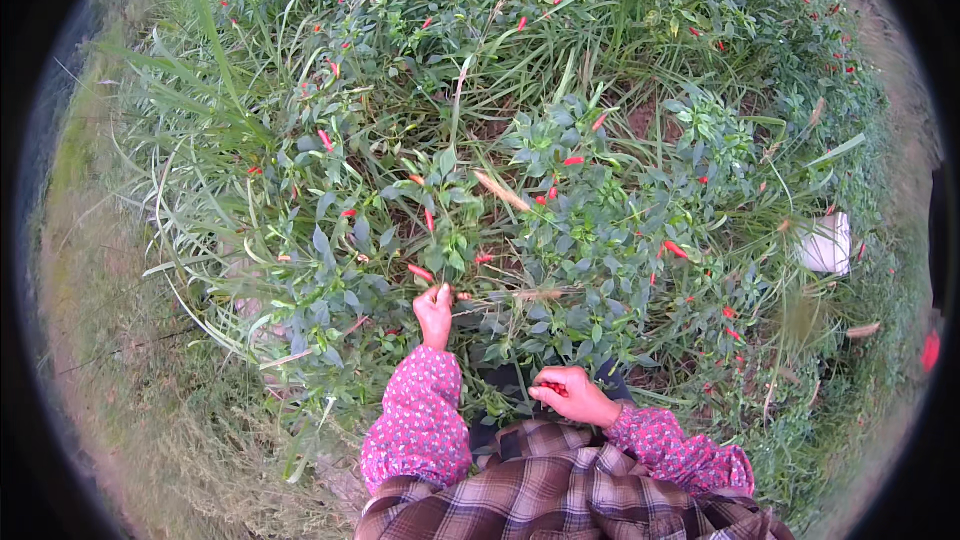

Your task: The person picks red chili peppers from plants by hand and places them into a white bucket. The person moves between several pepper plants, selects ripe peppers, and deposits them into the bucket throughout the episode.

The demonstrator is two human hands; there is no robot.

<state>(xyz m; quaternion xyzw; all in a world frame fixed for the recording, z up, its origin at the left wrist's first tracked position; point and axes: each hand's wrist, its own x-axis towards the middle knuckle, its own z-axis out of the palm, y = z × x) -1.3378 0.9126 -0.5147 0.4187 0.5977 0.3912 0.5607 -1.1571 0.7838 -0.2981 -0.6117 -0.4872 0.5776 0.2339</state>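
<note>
My left hand (433,311) reaches into a chili pepper plant (455,244), its thumb and fingers drawn together among the leaves. Just above its fingertips lies a red chili pepper (420,272); whether the fingers grip a stem or a fruit is too small to tell. Close to my body, my right hand (576,395) is curled around several red chili peppers (555,388), whose ends show between thumb and fingers. Another red chili (429,220) hangs higher on the plant before me. Pink flowered sleeves (421,416) cover both forearms.
Tall grass (217,135) grows thickly among the plants on the left. Dry grass seed heads (501,190) cross the middle. A white object (825,244), perhaps a bag or container, sits among plants at right. More chili bushes with red fruit (675,249) spread right and ahead.
</note>
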